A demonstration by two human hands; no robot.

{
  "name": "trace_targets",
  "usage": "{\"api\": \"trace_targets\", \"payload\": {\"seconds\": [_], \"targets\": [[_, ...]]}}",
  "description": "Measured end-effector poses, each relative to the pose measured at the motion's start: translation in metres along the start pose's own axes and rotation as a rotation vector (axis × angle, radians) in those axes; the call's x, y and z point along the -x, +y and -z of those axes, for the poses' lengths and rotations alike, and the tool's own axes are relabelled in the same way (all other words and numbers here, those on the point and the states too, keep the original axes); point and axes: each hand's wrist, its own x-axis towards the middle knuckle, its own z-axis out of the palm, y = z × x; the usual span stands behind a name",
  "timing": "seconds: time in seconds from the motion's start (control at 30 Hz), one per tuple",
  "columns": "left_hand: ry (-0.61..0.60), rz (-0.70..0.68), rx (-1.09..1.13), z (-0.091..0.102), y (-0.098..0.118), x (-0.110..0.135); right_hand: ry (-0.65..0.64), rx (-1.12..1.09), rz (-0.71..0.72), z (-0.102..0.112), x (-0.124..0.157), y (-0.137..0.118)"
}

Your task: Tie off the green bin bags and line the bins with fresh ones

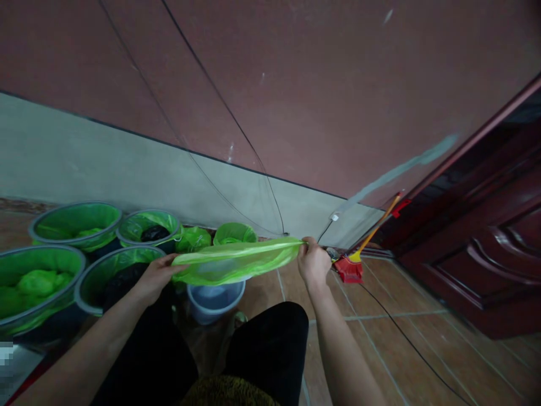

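Between my two hands a thin green garbage bag (pixel 236 262) is stretched out sideways. My left hand (pixel 158 275) pinches its left end, and my right hand (pixel 313 262) is closed on the right end. Below the bag stands a small blue-grey bin (pixel 215 304) with no liner showing in it; its rim is partly covered by the bag. Just behind, a smaller bin lined in green (pixel 234 232) sits by the wall, next to a bunched green bag (pixel 193 239).
Several grey-rimmed bins with green liners, such as the large one (pixel 76 207), stand at the left. A red dustpan (pixel 350 269) and a yellow-orange handle (pixel 378 225) lean near the dark red door (pixel 477 265). A black cable (pixel 406 332) crosses the tiled floor.
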Motion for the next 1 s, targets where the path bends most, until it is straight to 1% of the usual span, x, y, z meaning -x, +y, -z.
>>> {"api": "trace_targets", "payload": {"seconds": [0.07, 0.13, 0.17, 0.27, 0.37, 0.43, 0.53, 0.6, 0.63, 0.67, 0.73, 0.77, 0.8, 0.83, 0.87, 0.9, 0.93, 0.97, 1.0], "targets": [[-0.11, 0.099, 0.216, 0.003, 0.008, 0.009, -0.017, -0.031, -0.024, -0.003, -0.001, 0.002], [-0.193, 0.147, 0.335, 0.01, 0.018, 0.018, -0.021, -0.069, -0.033, -0.006, -0.003, 0.004], [-0.218, 0.148, 0.366, 0.014, 0.023, 0.021, -0.022, -0.087, -0.035, -0.008, -0.004, 0.005], [-0.248, 0.096, 0.362, 0.028, 0.034, 0.025, -0.027, -0.129, -0.04, -0.014, -0.009, 0.01], [-0.238, 0.002, 0.196, 0.037, 0.037, 0.022, -0.035, -0.154, -0.039, -0.019, -0.014, 0.016], [-0.142, -0.1, -0.04, 0.037, 0.036, 0.015, -0.035, -0.168, -0.031, -0.02, -0.016, 0.019], [0.086, -0.323, -0.547, 0.028, 0.037, 0.002, -0.039, -0.199, 0.007, -0.018, -0.016, 0.019], [0.202, -0.47, -0.815, 0.022, 0.044, -0.008, -0.026, -0.215, 0.055, -0.011, -0.015, 0.015], [0.247, -0.509, -0.887, 0.019, 0.05, -0.013, -0.008, -0.218, 0.078, -0.005, -0.015, 0.013], [0.289, -0.505, -0.909, 0.018, 0.059, -0.018, 0.022, -0.221, 0.097, 0.002, -0.015, 0.01], [0.363, -0.389, -0.833, 0.017, 0.081, -0.025, 0.118, -0.243, 0.14, 0.02, -0.015, 0.005], [0.397, -0.329, -0.77, 0.018, 0.094, -0.025, 0.189, -0.273, 0.164, 0.029, -0.014, 0.004], [0.439, -0.3, -0.707, 0.019, 0.106, -0.023, 0.278, -0.316, 0.187, 0.038, -0.014, 0.004], [0.487, -0.341, -0.667, 0.02, 0.117, -0.02, 0.39, -0.371, 0.199, 0.045, -0.013, 0.006], [0.548, -0.428, -0.651, 0.021, 0.124, -0.014, 0.523, -0.43, 0.19, 0.049, -0.011, 0.01], [0.617, -0.533, -0.643, 0.021, 0.127, -0.009, 0.656, -0.483, 0.157, 0.048, -0.008, 0.015], [0.674, -0.635, -0.621, 0.023, 0.126, -0.003, 0.762, -0.521, 0.107, 0.043, -0.003, 0.021], [0.708, -0.708, -0.593, 0.024, 0.12, 0.001, 0.821, -0.528, 0.048, 0.034, 0.004, 0.027], [0.72, -0.72, -0.594, 0.026, 0.11, 0.002, 0.758, -0.496, 0.005, 0.02, 0.013, 0.034]]}}
